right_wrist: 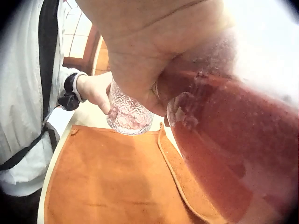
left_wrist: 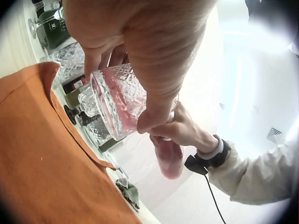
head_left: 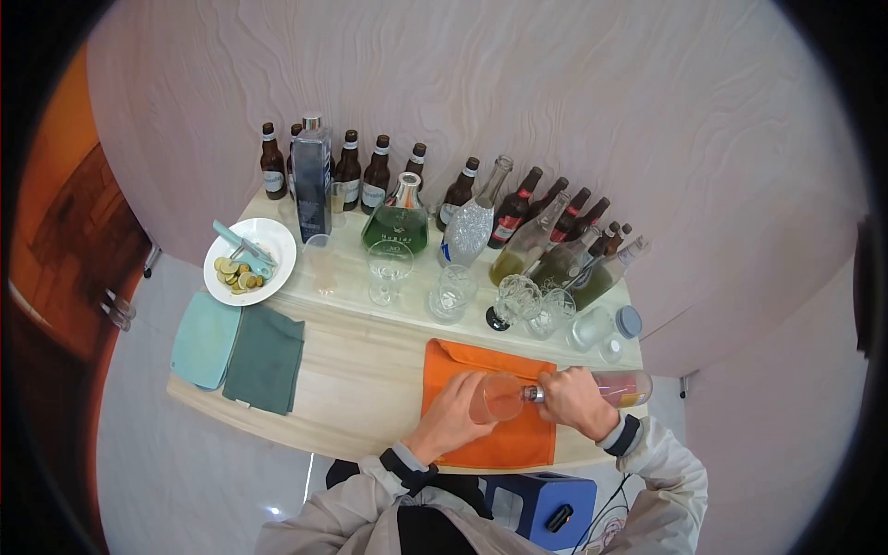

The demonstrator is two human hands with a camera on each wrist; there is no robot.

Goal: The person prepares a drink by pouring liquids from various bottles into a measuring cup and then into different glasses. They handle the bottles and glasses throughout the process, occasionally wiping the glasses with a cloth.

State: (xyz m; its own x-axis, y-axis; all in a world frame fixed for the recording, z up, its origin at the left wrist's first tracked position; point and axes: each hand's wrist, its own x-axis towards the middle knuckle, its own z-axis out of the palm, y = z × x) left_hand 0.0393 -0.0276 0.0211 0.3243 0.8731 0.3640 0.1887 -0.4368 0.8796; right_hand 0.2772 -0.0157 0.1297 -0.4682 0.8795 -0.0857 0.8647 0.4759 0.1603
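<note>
The left hand [head_left: 451, 418] grips a cut-glass tumbler [head_left: 498, 398] above an orange cloth [head_left: 532, 442]. In the left wrist view pink liquid shows inside the tumbler [left_wrist: 122, 100], between thumb and fingers. The right hand [head_left: 575, 400] is curled round the neck of a clear bottle [head_left: 629, 387], which lies nearly level with its mouth at the tumbler's rim. Red-pink liquid fills part of the bottle [right_wrist: 229, 135] in the right wrist view. Whether liquid is flowing between them cannot be told.
Brown bottles [head_left: 376, 176], a green decanter [head_left: 396, 227] and several glasses [head_left: 453, 294] line the back. A lidded jar [head_left: 592, 328] stands at right. At left are a plate [head_left: 285, 242] with cut fruit, a light-green board [head_left: 202, 340] and a dark-green cloth [head_left: 265, 359].
</note>
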